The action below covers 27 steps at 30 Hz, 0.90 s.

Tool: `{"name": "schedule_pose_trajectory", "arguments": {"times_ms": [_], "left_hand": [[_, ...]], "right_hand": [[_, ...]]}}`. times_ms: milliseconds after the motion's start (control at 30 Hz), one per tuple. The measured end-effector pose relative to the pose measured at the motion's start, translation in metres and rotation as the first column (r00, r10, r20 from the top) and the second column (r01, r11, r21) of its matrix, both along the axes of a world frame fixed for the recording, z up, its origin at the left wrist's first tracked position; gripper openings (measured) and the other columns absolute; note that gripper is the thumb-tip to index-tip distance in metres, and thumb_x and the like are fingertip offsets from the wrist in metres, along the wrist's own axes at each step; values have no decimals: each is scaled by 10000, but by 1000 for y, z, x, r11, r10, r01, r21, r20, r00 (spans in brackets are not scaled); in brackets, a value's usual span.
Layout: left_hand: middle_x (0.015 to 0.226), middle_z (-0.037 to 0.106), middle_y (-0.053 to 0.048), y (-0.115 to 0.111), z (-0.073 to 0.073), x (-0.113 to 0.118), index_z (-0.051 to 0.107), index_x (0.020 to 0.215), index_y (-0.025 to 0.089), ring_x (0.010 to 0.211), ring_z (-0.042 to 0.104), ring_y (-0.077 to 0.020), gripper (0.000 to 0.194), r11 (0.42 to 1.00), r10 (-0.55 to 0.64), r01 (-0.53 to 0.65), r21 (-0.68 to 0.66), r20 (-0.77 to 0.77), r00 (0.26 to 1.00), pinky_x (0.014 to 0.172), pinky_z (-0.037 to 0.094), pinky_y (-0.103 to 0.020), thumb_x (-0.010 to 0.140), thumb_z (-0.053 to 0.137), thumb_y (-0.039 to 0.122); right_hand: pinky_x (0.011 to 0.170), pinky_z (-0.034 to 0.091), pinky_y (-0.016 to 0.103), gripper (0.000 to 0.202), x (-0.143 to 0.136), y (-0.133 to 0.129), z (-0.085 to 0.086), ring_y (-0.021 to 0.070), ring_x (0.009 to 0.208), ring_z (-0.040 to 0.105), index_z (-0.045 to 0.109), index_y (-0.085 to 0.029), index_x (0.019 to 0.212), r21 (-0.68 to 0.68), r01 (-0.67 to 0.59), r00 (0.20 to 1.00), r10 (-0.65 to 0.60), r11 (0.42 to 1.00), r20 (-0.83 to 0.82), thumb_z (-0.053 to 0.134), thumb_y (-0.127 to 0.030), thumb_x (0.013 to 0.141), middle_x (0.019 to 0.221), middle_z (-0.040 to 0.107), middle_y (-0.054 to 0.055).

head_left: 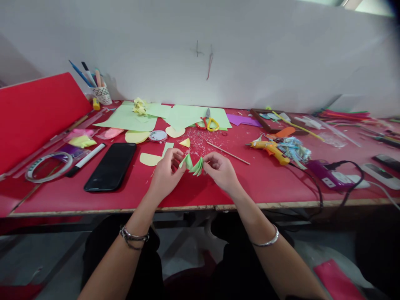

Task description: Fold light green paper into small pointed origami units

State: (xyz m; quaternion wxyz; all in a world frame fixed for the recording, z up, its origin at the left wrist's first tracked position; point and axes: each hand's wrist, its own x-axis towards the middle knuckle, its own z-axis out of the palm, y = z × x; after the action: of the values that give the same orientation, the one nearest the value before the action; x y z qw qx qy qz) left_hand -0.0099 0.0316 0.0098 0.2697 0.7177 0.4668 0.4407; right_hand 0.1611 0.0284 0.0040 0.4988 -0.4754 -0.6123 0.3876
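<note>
Folded green paper (196, 167) with several layers hangs between my hands above the red table (187, 193). My left hand (168, 171) pinches its left part. My right hand (221, 171) pinches its right part between thumb and fingers. Just beyond my left hand lie pale yellow and green paper pieces (150, 159) and a small yellow wedge (185, 143). Farther back, scissors (213, 124) with red and yellow handles rest on light green sheets (184, 115). A thin stick (229, 153) lies beyond my right hand.
A black phone (111, 167), a marker (86, 160) and a tape roll (49, 166) lie at left. An orange glue gun (270, 151), shredded blue material (294, 151) and a purple power strip (330, 175) with cables lie at right. A pen cup (102, 95) stands back left.
</note>
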Motion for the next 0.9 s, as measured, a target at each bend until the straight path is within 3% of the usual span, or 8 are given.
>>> {"name": "schedule_pose_trajectory", "arguments": {"times_ms": [267, 433, 600, 900], "left_hand": [[805, 554, -17, -5, 2, 1, 412, 1236, 226, 674, 532, -135, 371, 962, -255, 254, -105, 0, 967, 706, 429, -262, 910, 265, 322], [779, 595, -46, -6, 6, 2, 527, 1141, 185, 818, 560, -176, 408, 963, -260, 257, -87, -29, 965, 783, 427, -295, 911, 251, 379], [979, 607, -61, -4, 5, 2, 553, 1099, 199, 936, 546, -172, 334, 968, -244, 240, -79, -46, 969, 833, 418, -293, 899, 322, 334], [890, 604, -39, -5, 5, 2, 520, 1117, 195, 696, 551, -132, 340, 947, -306, 297, -126, -60, 950, 666, 468, -255, 803, 490, 321]], "right_hand": [[483, 408, 203, 277, -4, 0, -4, 61, 488, 492, 409, -227, 929, -27, -36, 993, 33, 999, -113, 527, -157, 689, 708, 502, -56], [495, 413, 197, 328, -5, -2, -1, 47, 499, 488, 437, -226, 967, -23, -73, 994, 71, 997, -84, 480, -89, 672, 764, 463, -46], [501, 420, 198, 307, -5, -1, -2, 52, 510, 516, 477, -219, 926, 1, -124, 989, 124, 992, -76, 440, -66, 663, 760, 451, -46], [515, 431, 210, 156, -3, 2, -6, 72, 520, 522, 484, -202, 801, -31, -113, 993, 112, 993, -38, 473, -130, 663, 704, 515, -43]]}}
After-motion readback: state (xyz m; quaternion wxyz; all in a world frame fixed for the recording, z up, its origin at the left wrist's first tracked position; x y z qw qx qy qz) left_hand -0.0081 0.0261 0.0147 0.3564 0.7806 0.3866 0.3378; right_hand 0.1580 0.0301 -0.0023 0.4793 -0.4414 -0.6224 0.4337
